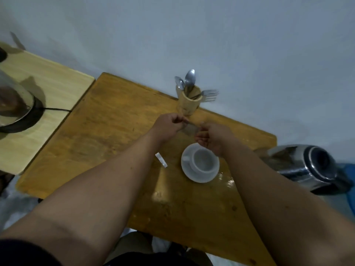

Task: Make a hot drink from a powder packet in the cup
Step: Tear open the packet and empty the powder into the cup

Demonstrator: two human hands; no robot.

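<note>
Your hands pinch the packet.
Left hand [169, 124] and right hand [213, 139] grip the powder packet [190, 128] above the cup [203, 160].

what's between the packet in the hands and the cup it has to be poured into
Nothing visible. Both hands, left hand and right hand, hold the packet just beyond the cup, whose open mouth is uncovered and looks empty on its saucer.

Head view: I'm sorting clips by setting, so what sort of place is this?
Probably a home kitchen or dining corner: a wooden table against a plain wall, a cutlery holder, a cup on a saucer, and a steel kettle.
</note>
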